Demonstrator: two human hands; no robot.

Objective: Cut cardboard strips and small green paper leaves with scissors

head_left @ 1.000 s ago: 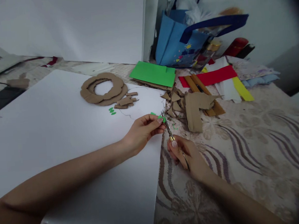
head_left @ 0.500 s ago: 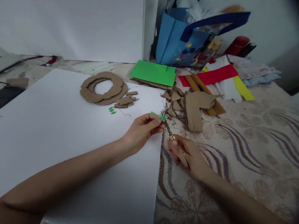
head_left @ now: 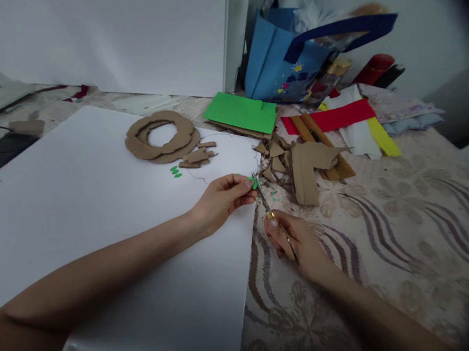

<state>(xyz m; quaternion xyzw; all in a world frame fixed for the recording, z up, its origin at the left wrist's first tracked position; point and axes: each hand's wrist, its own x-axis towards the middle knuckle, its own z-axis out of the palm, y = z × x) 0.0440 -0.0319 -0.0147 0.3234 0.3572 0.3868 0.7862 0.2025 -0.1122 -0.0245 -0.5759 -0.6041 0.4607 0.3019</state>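
Observation:
Between thumb and fingers, my left hand [head_left: 230, 197] pinches a small piece of green paper [head_left: 254, 183] above the right edge of the white board [head_left: 154, 291]. My right hand [head_left: 292, 238] grips a pair of scissors [head_left: 264, 199] by the handles, and the blades meet the green paper beside my left fingertips. Several small green paper ovals [head_left: 176, 171] lie on the board to the left. Thin green trimmings [head_left: 275, 196] rest on the patterned cloth just right of the blades.
Two cardboard rings [head_left: 186, 126] and cardboard strips [head_left: 197, 156] lie on the board. Beyond are a green sheet [head_left: 240, 111] and a blue bag [head_left: 271, 62]. Cardboard scraps [head_left: 276, 150], a larger cardboard piece [head_left: 306, 174] and a red strip [head_left: 344, 116] sit on the right.
The green piece has turned slightly in my left fingers, and its part left of the thumb is now mostly hidden. The scissors stay at nearly the same place.

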